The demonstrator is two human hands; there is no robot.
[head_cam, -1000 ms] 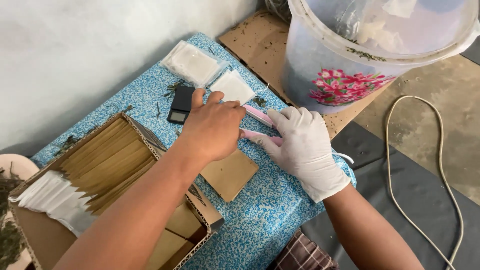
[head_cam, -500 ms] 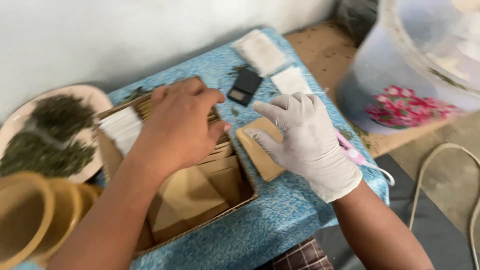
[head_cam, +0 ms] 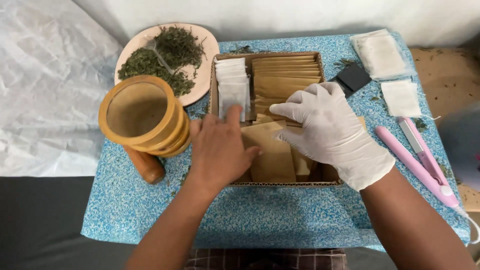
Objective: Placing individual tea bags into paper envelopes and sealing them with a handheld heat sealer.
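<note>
An open cardboard box (head_cam: 213,95) sits mid-table, holding a row of white sachets (head_cam: 232,85) and stacked brown paper packets (head_cam: 286,74). A brown packet (head_cam: 272,152) lies tilted at the box's near end. My bare left hand (head_cam: 217,150) rests over the box's left part, its thumb on that packet and its index finger pointing at the white sachets. My gloved right hand (head_cam: 332,132) reaches in from the right, with its fingertips pinching the packet's top edge.
A wooden mortar (head_cam: 137,114) with a pestle (head_cam: 146,166) stands left of the box, and a plate of dried green leaves (head_cam: 167,52) lies behind it. A pink clamp sealer (head_cam: 420,155), a black pocket scale (head_cam: 354,77) and white sachets (head_cam: 382,52) lie on the blue speckled cloth (head_cam: 250,215) at right.
The view has swung left, square onto the box. Both hands moved from the sealer to the box. The brown packet left the cloth and now lies in the box.
</note>
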